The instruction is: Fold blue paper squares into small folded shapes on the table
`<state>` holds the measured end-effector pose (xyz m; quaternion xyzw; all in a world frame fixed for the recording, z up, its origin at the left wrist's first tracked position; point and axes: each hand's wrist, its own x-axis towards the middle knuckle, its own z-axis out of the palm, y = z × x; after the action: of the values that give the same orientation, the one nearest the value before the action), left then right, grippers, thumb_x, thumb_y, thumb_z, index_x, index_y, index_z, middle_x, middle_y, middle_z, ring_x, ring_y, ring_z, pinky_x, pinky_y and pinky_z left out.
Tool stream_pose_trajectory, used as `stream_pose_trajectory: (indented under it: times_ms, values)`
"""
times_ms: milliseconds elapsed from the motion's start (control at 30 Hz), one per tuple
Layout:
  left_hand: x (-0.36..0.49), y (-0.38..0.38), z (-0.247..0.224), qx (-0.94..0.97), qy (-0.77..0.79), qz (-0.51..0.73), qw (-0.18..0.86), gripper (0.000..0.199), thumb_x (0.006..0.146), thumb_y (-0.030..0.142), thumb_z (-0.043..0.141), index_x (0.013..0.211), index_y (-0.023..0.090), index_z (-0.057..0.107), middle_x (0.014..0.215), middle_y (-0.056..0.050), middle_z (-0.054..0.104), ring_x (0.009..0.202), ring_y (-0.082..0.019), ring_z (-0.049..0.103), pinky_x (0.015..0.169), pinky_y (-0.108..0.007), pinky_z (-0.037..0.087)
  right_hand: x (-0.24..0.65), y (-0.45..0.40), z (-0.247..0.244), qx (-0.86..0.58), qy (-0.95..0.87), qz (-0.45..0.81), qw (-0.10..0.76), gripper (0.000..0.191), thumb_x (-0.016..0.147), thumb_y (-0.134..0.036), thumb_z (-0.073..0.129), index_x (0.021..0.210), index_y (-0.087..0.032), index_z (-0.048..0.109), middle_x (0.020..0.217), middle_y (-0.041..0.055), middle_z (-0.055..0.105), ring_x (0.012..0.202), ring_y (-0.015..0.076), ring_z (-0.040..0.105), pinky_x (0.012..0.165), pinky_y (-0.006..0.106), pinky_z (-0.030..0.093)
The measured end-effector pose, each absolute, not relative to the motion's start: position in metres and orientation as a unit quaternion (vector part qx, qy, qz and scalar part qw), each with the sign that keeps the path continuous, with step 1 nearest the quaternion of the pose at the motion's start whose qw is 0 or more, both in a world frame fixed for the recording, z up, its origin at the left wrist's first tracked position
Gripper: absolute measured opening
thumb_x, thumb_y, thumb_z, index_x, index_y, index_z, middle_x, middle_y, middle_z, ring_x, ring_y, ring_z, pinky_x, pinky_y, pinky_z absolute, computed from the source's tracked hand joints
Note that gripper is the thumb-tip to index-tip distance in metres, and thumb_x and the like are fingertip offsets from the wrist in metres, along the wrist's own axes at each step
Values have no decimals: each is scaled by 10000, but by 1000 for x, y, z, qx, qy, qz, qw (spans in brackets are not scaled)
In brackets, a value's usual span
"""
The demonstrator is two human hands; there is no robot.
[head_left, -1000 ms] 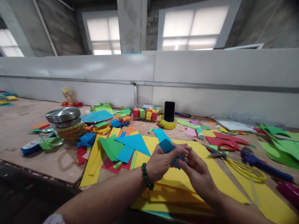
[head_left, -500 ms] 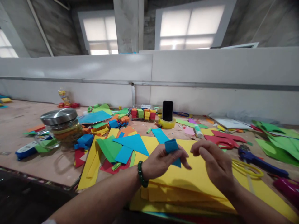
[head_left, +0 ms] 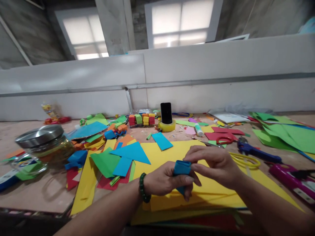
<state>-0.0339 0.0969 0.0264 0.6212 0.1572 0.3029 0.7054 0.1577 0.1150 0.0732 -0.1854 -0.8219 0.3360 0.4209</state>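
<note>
A folded strip of blue paper (head_left: 182,167) is gripped in my left hand (head_left: 164,180), the one below the green bead bracelet. Its lower end pokes out under my fingers. My right hand (head_left: 214,164) pinches the right edge of the folded part between thumb and fingertips. Both hands hover over a stack of yellow sheets (head_left: 157,157). Just beyond them lies a blue paper rectangle (head_left: 162,141). To the left, a blue triangular piece (head_left: 131,152) and a green sheet (head_left: 105,164) overlap on the pile.
A glass jar with a metal lid (head_left: 41,141) stands at left. Small coloured paper cubes (head_left: 141,120) sit before a phone (head_left: 166,113) propped in a yellow tape roll (head_left: 167,125). At right lie red-handled scissors (head_left: 225,139), blue-handled pliers (head_left: 261,152) and a magenta tool (head_left: 290,178).
My right hand has moved left and down onto the blue strip and now pinches it. My left hand has dropped slightly with the strip. The camera view has turned right.
</note>
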Motion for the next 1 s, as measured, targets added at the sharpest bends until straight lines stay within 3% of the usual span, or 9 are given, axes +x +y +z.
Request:
stream_pose_trajectory:
  times_ms: [167, 400, 633, 800, 1000]
  values:
    - [-33, 94, 28, 614, 176, 301, 708, 546, 726, 639, 681, 855, 110, 649, 644, -27, 593, 552, -104, 587, 570, -222, 488, 154, 111, 74, -223, -815, 331, 420, 90, 831, -251, 667, 806, -186, 724, 708, 44, 682, 631, 150, 640, 570, 269, 534]
    - [-30, 94, 28, 616, 210, 303, 696, 563, 704, 662, 683, 813, 111, 640, 637, -25, 588, 547, -100, 580, 557, -216, 480, 150, 106, 80, -285, -817, 309, 395, 183, 820, -302, 680, 686, -177, 677, 641, 22, 625, 555, 116, 587, 503, 222, 494]
    - [-30, 97, 23, 631, 225, 335, 662, 536, 759, 642, 645, 847, 113, 648, 642, -26, 604, 581, -104, 588, 598, -214, 476, 146, 102, 79, -299, -820, 260, 413, 207, 870, -285, 606, 704, -173, 654, 612, 4, 603, 498, 94, 565, 488, 207, 475]
    - [-31, 96, 20, 648, 218, 313, 660, 564, 762, 669, 618, 835, 112, 661, 655, -42, 606, 620, -122, 591, 619, -229, 485, 145, 102, 77, -279, -820, 321, 383, 130, 820, -295, 673, 775, -174, 690, 707, 19, 619, 494, 87, 575, 442, 191, 482]
    - [-29, 95, 21, 653, 219, 308, 656, 555, 759, 672, 617, 792, 119, 656, 636, -38, 602, 616, -121, 583, 609, -223, 482, 146, 103, 74, -273, -831, 282, 394, 169, 847, -261, 630, 727, -169, 706, 639, 17, 598, 509, 92, 569, 456, 193, 467]
